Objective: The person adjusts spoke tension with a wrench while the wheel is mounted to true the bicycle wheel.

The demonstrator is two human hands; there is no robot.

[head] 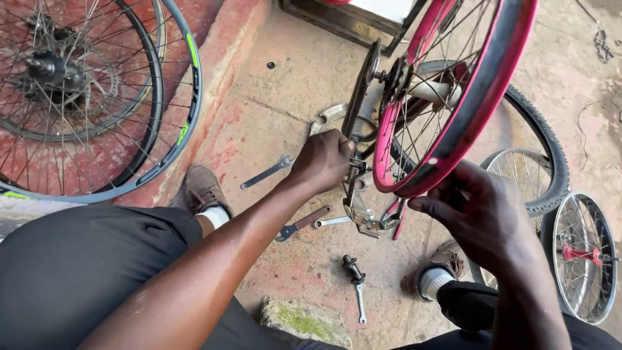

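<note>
Pink wheel rim (453, 123) seen upright over the middle of the concrete floor (272, 123), set in a dark metal stand (357, 104). Left hand (322, 160) closed around the stand's upright. Right hand (476, 217) half-curled, fingers against the rim's lower edge. Spanners (265, 172) scattered below; spare wheels (97, 97) at floor's left edge.

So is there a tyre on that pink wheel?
No, the pink wheel is a bare rim with spokes; no tyre covers it.
</note>
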